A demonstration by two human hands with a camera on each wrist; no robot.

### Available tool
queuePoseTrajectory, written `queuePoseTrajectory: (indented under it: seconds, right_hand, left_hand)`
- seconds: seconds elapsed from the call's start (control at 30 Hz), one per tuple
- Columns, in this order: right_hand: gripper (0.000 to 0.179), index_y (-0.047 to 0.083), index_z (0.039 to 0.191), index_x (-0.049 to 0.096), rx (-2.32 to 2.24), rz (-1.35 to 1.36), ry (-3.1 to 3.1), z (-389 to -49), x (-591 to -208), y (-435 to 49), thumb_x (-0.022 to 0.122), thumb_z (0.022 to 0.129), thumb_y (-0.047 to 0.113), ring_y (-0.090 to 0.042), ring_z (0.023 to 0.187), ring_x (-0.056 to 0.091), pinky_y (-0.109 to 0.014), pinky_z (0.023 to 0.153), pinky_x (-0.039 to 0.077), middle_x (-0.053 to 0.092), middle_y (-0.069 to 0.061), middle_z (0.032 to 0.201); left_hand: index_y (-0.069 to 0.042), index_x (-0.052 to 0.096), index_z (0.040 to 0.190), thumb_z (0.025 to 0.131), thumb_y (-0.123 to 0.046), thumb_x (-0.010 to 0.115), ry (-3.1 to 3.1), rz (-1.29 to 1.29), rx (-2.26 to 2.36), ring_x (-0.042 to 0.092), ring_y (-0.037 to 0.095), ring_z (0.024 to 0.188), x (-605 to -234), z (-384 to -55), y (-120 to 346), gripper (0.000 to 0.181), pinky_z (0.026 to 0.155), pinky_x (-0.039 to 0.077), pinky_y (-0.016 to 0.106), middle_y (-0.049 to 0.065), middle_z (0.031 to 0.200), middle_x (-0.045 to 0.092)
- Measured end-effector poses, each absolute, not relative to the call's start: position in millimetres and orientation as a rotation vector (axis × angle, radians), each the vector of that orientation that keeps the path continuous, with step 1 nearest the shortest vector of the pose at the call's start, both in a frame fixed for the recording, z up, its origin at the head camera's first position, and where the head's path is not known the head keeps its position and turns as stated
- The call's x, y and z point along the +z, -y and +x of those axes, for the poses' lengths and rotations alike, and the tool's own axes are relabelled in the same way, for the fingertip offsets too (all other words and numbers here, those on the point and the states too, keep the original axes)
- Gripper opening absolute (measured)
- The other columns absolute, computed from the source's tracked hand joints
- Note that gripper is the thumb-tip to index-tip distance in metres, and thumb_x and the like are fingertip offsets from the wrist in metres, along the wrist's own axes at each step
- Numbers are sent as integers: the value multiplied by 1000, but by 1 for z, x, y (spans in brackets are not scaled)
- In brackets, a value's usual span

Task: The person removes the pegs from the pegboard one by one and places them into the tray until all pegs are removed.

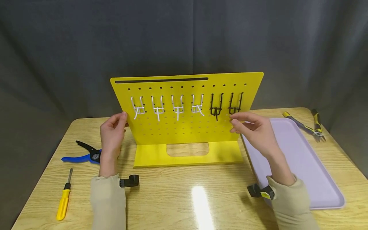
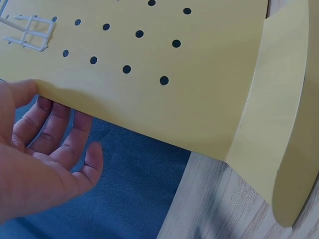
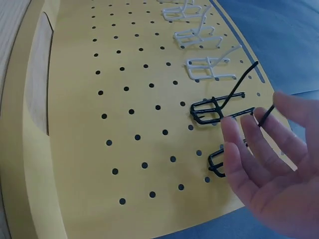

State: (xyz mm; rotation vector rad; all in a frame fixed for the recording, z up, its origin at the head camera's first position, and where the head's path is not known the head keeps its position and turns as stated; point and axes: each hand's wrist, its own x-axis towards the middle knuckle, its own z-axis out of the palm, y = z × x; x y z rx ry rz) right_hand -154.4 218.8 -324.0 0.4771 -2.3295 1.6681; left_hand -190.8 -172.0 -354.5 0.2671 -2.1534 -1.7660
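Observation:
A yellow pegboard (image 1: 161, 126) stands upright on its flat foot on the wooden table. My left hand (image 1: 112, 135) grips its left edge, thumb on the front face and fingers behind, as the left wrist view shows. At the board's right end, my right hand (image 1: 257, 132) pinches the prong of the rightmost black hook (image 3: 216, 162) between thumb and fingers; part of that hook is hidden behind them. Beside it hangs another black hook (image 1: 216, 110). Several white hooks (image 1: 157, 110) line up to the left, some with prongs slanting sideways.
A lilac tray (image 1: 299, 159) lies at the right, partly under my right forearm. Yellow-and-black pliers (image 1: 300, 124) and a similar second tool (image 1: 317, 121) lie beyond it. At the left are a blue-and-black hand tool (image 1: 86, 157) and a yellow screwdriver (image 1: 64, 203). A dark curtain (image 1: 184, 38) hangs behind.

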Motion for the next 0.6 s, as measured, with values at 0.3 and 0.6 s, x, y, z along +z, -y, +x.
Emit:
queuePoseTrajectory:
  seconds: [0.3,0.6]
  right_hand:
    - [22,-2,113,67,1603,443,2320,-155,-326,-218,63,93,7,-12,75,68,-20,73,51,70,7,100]
    - [17,-5,104,68,2003,466,2081,-150,-320,-221,57,96,4,-16,68,59,-23,64,50,71,-5,96]
  left_hand:
    - [0,65,115,96,-39,56,2175,248,-1750,59,14,88,-354,-191,171,45,74,41,25,-7,92,61]
    - [-2,65,117,96,-41,55,2199,279,-1731,59,16,90,-355,-190,172,46,74,42,24,-5,95,61]
